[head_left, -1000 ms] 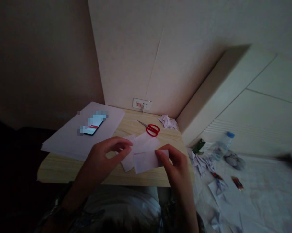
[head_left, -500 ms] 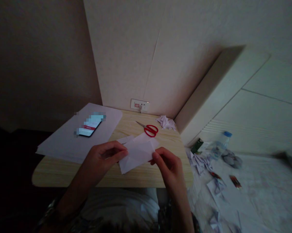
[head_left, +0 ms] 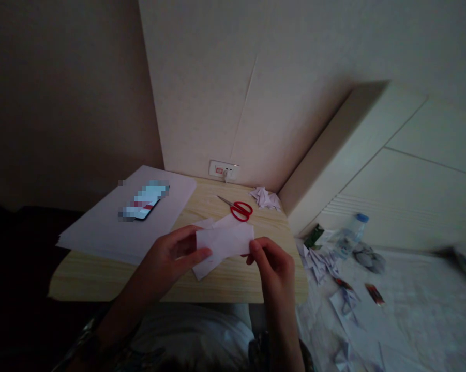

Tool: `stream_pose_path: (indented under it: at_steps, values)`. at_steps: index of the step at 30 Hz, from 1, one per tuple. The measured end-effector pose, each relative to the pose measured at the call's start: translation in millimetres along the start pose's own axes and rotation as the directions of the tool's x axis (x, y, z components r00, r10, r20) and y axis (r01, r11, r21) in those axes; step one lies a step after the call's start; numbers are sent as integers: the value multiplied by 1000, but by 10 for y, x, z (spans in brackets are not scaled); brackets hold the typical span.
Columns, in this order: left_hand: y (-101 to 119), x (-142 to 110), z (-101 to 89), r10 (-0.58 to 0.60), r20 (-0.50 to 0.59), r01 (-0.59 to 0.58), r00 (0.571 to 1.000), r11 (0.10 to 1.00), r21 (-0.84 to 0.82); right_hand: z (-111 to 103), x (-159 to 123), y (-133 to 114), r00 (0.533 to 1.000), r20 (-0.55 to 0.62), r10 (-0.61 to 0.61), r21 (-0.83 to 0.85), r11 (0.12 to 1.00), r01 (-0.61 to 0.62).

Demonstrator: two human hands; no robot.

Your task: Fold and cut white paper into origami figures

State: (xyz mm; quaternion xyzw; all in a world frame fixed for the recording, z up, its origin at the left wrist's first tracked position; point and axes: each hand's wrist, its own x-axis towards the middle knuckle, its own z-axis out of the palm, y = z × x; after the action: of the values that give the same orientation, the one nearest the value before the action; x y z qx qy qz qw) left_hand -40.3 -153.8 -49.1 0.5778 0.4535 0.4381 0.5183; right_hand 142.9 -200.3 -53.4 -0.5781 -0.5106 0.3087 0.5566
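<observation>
The paper slip (head_left: 227,240), held above the worktop (head_left: 238,287) toward its front edge, left end pinched in our left hand (head_left: 173,261) and right edge in our right hand (head_left: 274,264), looks light, limp and easily creased, so its ends suit our gentle fingertip hold.

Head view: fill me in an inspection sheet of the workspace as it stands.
Surface: pale wood-grain table against the wall.
Work things: held paper between the hands; loose paper beneath it; scissors with red handles beyond.
Clutter: phone on a paper stack, left; folded paper, far right corner.
Hands: left hand grips the held paper's left end, right hand its right edge.
Cables: nothing certain seen; wall socket unclear.
Surroundings: bottle and more folded pieces, right; dim light.
</observation>
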Motion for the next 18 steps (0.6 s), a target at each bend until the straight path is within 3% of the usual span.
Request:
stream_pose_path:
  at_steps: [3, 11, 14, 18]
  values:
    - [1, -5, 19, -39, 51, 42, 998, 997, -69, 15, -12, -8, 1000, -24, 6, 0, 1000, -6]
    - [-21, -23, 28, 27, 59, -30, 998, 999, 43, 5, -7, -12, 998, 52, 43, -1, 999, -43]
    - [-34, -17, 41, 13, -9, -13, 1000, 999, -39, 4, -13, 7, 994, 98, 48, -44, 998, -44]
    - [-52, -5, 91, -2, -147, -17, 989, 991, -131, 17, -31, 15, 966, 257, 24, -133, 991, 10]
